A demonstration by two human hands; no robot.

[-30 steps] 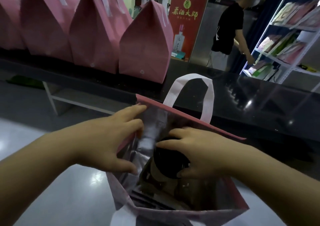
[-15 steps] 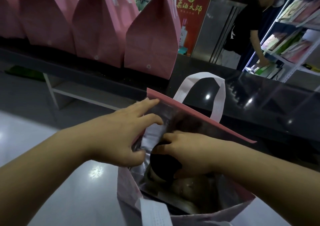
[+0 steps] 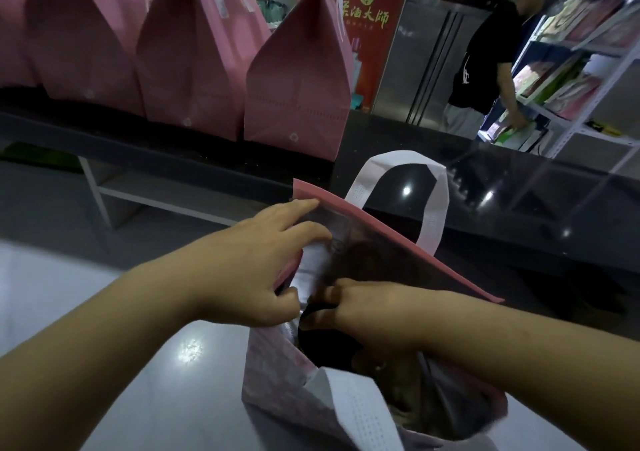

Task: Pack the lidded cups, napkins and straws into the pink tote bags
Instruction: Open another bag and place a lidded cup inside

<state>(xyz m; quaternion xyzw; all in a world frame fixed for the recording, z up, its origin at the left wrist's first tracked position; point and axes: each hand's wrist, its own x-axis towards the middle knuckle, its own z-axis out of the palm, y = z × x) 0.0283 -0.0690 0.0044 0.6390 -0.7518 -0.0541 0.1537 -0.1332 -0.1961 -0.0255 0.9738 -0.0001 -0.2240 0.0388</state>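
Background: glossy black counter (image 3: 485,187) carrying a row of closed pink tote bags (image 3: 298,80); person in black top (image 3: 485,52) at white metal shelving (image 3: 568,132), far right.

Foreground: open pink non-woven tote bag with white handles (image 3: 270,381), silver-lined, mouth up.

Inside, directly beneath right hand (image 3: 363,315): upright cup with round black lid (image 3: 322,343), long axis vertical, toward the bag's left end.

Right hand nearer, reaching down into the mouth, fingers curled over the lid edge, gripping from above.

Left hand (image 3: 252,270) at the left side wall: wall pinched between thumb outside and fingers inside, index laid straight along the rim, spreading the mouth.

Judged next: straight-down seating of the cup.

Napkins, straws: not discernible.
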